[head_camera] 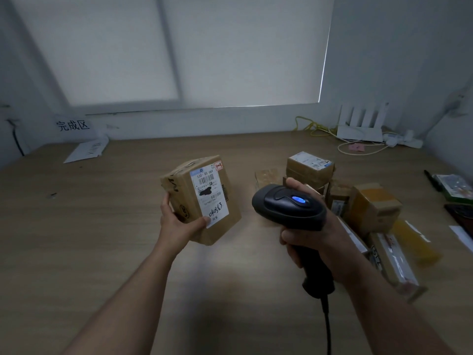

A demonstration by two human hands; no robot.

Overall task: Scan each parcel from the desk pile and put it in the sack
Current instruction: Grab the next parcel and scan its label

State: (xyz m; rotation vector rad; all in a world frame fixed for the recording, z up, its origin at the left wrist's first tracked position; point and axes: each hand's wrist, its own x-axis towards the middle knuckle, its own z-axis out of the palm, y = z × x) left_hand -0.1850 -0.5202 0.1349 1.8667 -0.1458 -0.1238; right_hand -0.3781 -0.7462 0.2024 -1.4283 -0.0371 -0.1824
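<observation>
Parcel point(184, 193): brown box held clear of the counter point(102, 239) at centre frame, long axis roughly upright. Its label point(211, 196) faces the camera. The left hand point(179, 222) grips the lower left end, fingers point(166, 199) curled round the side and thumb on the label's bottom corner. Scanner point(289, 206): just right of the parcel, apart, nose pointing left at it, blue lamp lit. The right hand point(317, 242) is wrapped round its handle. Judgement: scan in hand; the label likely needs turning toward the nose. Pile point(363, 203) lies at right of frame. Sack not identified.
</observation>
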